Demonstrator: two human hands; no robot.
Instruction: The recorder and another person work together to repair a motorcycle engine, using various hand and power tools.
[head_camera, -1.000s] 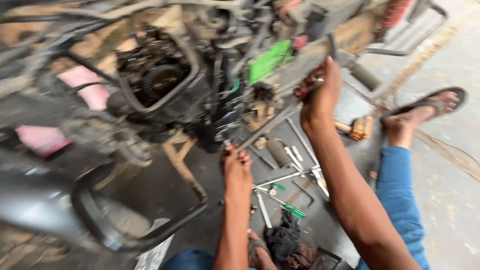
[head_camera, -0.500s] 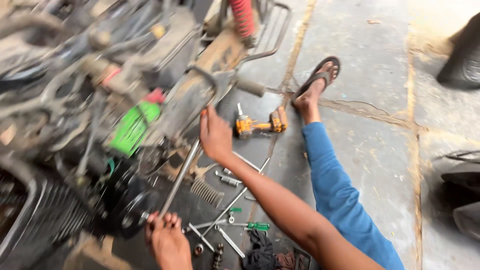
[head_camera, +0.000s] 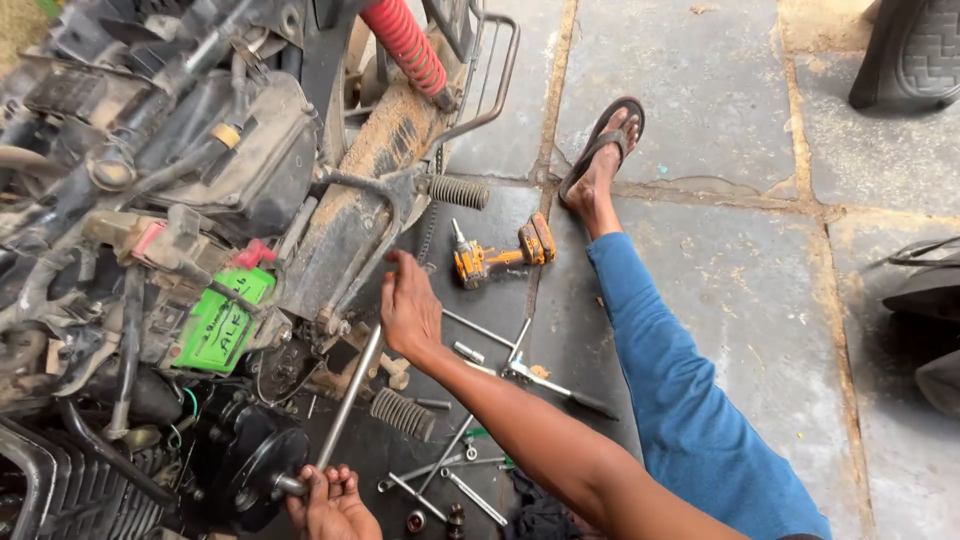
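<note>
My left hand (head_camera: 330, 500) sits at the six o'clock edge of my view, its fingers (head_camera: 345, 483) curled shut around the lower end of a long steel rod (head_camera: 350, 395). That end meets the black round engine cover (head_camera: 255, 465) just at nine o'clock of my knuckles. The rod slants up toward one o'clock, passing under my right hand (head_camera: 410, 310).

My right hand rests on the rod's upper stretch, beside the muddy frame (head_camera: 365, 180) of the motorcycle. Its fingers (head_camera: 393, 270) are bent over toward the frame, but I cannot tell whether they truly clamp the rod or only lie against it.

At nine o'clock of that hand is the green battery (head_camera: 220, 320) with a red cap. A ribbed black footpeg (head_camera: 458, 192) juts out at twelve o'clock of it, and a second ribbed peg (head_camera: 402, 414) lies at six o'clock, near my forearm.

At two o'clock of my right hand an orange cordless driver (head_camera: 500, 258) lies on the dark mat (head_camera: 490, 225). Loose wrenches and sockets (head_camera: 470, 465) are scattered at five o'clock, between my two arms. My leg in blue trousers (head_camera: 690, 400) stretches toward one o'clock across the stone floor (head_camera: 720, 100), ending in a foot in a sandal (head_camera: 602, 150). The red coil spring (head_camera: 405, 45) is at twelve o'clock.
</note>
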